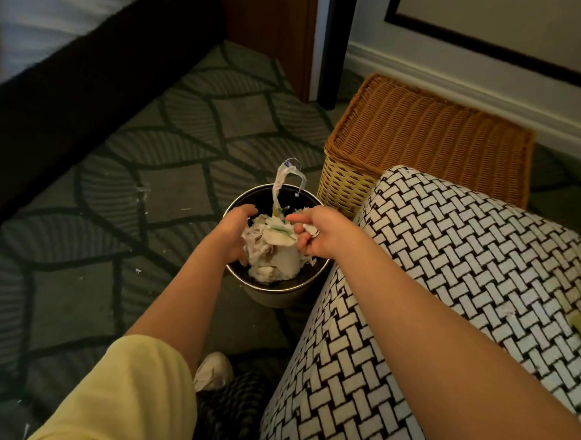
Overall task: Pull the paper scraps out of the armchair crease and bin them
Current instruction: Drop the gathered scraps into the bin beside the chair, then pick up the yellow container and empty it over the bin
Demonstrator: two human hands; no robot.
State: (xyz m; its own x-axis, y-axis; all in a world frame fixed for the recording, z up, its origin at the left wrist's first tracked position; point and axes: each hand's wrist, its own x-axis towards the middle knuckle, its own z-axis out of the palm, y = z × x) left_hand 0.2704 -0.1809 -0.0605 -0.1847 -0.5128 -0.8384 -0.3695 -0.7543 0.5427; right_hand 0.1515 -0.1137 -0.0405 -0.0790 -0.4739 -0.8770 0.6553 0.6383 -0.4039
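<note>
At the far left, a dark bed edge (80,95) above the patterned carpet (179,190), with tiny white bits on it. Next, left hand (237,231) curled round a big wad of paper scraps (273,250), right over the round bin (278,288). Then right hand (319,233) gripping the wad's other side. Further right, a wicker basket (427,132) and the black-and-white armchair (448,263).

The paper scraps (272,250), a crumpled white wad with faint coloured print, were gripped between the left hand (237,235) and the right hand (319,235) over the bin (278,287), with one long strip curling upward. The bin was round and shiny-rimmed, and it stood upright just beside the black-and-white patterned armchair (448,247).
</note>
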